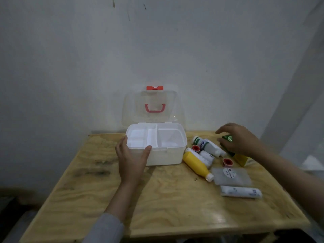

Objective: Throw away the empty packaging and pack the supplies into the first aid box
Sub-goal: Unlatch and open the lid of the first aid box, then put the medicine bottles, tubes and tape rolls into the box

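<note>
A white first aid box stands open at the back of the wooden table, its clear lid with a red handle leaning upright against the wall. The divided tray inside holds nothing. My left hand grips the box's front left corner. To the right lie the supplies: a yellow bottle, white bottles, two small red-capped rolls, a flat grey packet and a wrapped white roll. My right hand closes over a green and yellow carton.
The wooden table stands against a white wall. Its front half is bare plywood with dark stains on the left. The floor beside the table is dim on both sides.
</note>
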Tool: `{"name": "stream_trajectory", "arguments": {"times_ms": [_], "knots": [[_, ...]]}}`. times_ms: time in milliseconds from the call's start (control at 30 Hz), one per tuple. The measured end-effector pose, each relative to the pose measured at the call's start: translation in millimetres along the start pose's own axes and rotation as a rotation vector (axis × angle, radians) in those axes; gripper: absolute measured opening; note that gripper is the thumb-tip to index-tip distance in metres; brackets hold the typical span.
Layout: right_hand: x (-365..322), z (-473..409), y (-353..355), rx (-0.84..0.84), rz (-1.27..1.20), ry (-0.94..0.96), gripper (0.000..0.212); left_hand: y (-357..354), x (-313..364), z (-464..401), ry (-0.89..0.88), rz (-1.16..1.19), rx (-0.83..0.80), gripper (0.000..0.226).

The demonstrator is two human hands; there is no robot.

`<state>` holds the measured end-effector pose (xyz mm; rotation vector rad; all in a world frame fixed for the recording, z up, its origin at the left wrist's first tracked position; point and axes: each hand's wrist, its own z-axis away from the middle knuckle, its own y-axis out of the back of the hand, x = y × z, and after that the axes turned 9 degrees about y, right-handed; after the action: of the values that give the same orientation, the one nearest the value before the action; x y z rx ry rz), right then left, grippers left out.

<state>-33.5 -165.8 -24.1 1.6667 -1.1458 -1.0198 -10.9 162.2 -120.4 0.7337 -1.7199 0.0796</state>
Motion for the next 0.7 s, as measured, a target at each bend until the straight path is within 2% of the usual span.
{"name": "stream_trajectory", "arguments": {"times_ms": [100, 233, 433, 700], "knots": [[35, 26, -7, 0.055, 0.006, -0.199, 0.028, -1, -1, 0, -0.016, -0.003, 0.006, 0.086], [57, 51, -25, -0.037, 0.034, -0.362, 0.040, -2, -2, 0, -0.027, 0.002, 0.007, 0.085], [65, 61, -40, 0.068, 0.022, -0.468, 0.031, -3, -2, 0, -0.029, 0.011, 0.011, 0.085], [66, 64, -36, 0.146, -0.148, -0.560, 0.026, -2, -1, 2, -0.037, 0.019, 0.001, 0.085]]}}
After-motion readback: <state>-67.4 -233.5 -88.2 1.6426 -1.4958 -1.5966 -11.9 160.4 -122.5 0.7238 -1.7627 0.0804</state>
